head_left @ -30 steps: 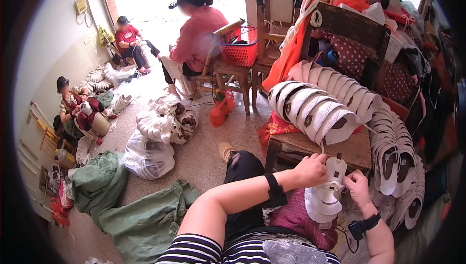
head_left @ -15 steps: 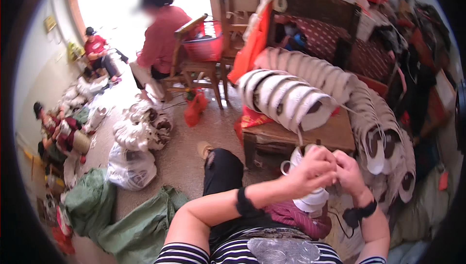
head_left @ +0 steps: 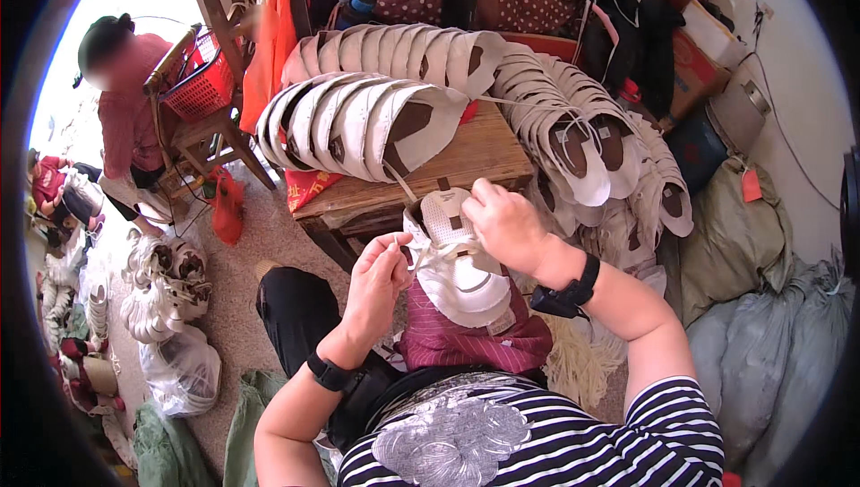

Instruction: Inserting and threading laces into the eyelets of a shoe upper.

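A white shoe upper (head_left: pixel 462 293) with a perforated tongue rests on the maroon striped cloth (head_left: pixel 428 336) over my lap, toe toward me. A whitish shoelace (head_left: pixel 437 252) crosses its opening. At its left side, my left hand (head_left: pixel 376 283) is closed in a pinch on a thin lace end. My right hand (head_left: pixel 509 227) has its fingers closed at the upper's right edge, beside the tongue; whether a lace is also in them is hidden. Just beyond, a row of nested white uppers (head_left: pixel 358 124) lies on a wooden chair seat (head_left: pixel 475 157), with a cord running from it to the upper.
More strung uppers (head_left: pixel 573 142) hang over the chair's right side. Full sacks (head_left: pixel 761 353) stand at the right. Green sacks (head_left: pixel 170 442), a plastic bag (head_left: pixel 182 370) and piled uppers (head_left: pixel 161 294) lie on the left floor. A person (head_left: pixel 134 120) sits by a red basket (head_left: pixel 199 84).
My hands, together before, are now apart on either side of the upper, which shows more fully. The view has turned to the right and downward.
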A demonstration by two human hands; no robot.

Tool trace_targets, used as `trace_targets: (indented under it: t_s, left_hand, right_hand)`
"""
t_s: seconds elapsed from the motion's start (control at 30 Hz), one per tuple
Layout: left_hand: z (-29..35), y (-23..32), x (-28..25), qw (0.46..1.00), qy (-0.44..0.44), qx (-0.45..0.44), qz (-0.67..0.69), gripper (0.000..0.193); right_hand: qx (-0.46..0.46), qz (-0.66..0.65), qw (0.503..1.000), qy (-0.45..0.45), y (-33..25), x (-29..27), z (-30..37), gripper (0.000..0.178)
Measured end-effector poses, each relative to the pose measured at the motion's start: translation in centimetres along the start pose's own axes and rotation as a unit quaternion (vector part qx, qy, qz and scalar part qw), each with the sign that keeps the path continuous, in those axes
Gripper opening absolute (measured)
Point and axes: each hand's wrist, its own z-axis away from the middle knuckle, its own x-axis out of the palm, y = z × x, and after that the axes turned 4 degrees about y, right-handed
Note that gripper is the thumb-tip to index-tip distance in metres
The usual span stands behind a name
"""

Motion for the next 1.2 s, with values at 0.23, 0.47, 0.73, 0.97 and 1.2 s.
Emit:
trace_targets:
  t_s: [0.23,0.47,0.73,0.97,1.2]
  left_hand:
    - [0.2,-0.2,-0.4,1.000,0.006,-0.009,0.007,0.020]
    - [0.3,-0.5,0.1,1.000,0.027,-0.013,-0.002,0.020]
    - [-0.3,-0.7,0.0,1.000,0.019,-0.024,0.004,0.020]
    - [-0.1,0.1,-0.2,0.998,0.063,-0.010,-0.016,0.021]
    - [-0.3,-1.4,-0.6,0.999,0.030,0.000,0.017,0.021]
  right_hand:
    - [-0.055,0.049,0.995,-0.064,-1.5,-0.5,-0.4,0.011]
    - [-0.044,0.002,0.995,-0.091,-1.6,0.2,-0.3,0.012]
    - [0.119,-0.147,0.979,-0.079,-1.2,2.1,-0.4,0.022]
    - [-0.020,-0.092,0.989,-0.115,-2.9,1.1,-3.0,0.026]
    - [-0.083,0.094,0.980,-0.157,-4.0,1.9,-3.2,0.026]
